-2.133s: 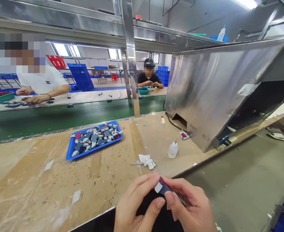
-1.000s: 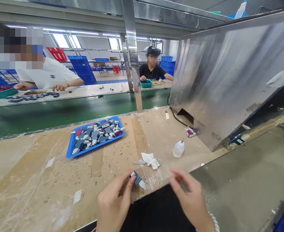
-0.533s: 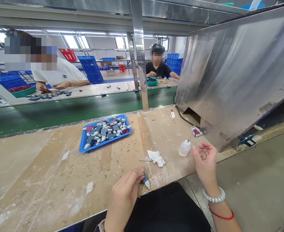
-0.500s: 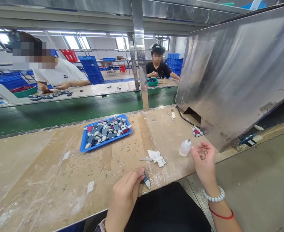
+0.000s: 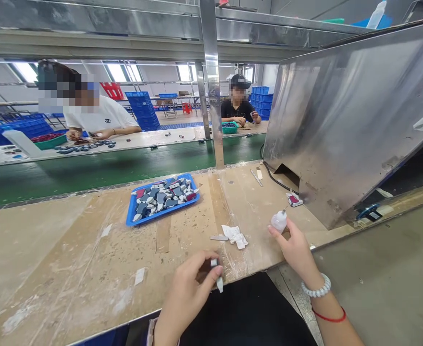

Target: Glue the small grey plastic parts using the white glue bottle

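Observation:
Near the table's front edge my left hand (image 5: pixel 193 286) is closed on a small dark and white piece (image 5: pixel 219 284), partly hidden by the fingers. My right hand (image 5: pixel 292 242) has its thumb and fingers around a small translucent bottle (image 5: pixel 279 221) with a thin metal tip, which points up. Between the hands, a crumpled white tissue (image 5: pixel 236 237) lies beside a flat metal strip (image 5: pixel 218 238). A blue tray (image 5: pixel 129 216) farther back holds several grey, white and dark red pieces.
A large metal housing (image 5: pixel 334 125) stands at the right, with a red and white piece (image 5: pixel 293 200) by its base. A metal post (image 5: pixel 215 101) rises behind the table (image 5: pixel 70 250). Beyond the green belt (image 5: pixel 125 163) two people sit handling pieces.
My right hand has moved left and closed on the bottle. My left hand has turned the small piece, so that it points more downward. The camera view has shifted slightly.

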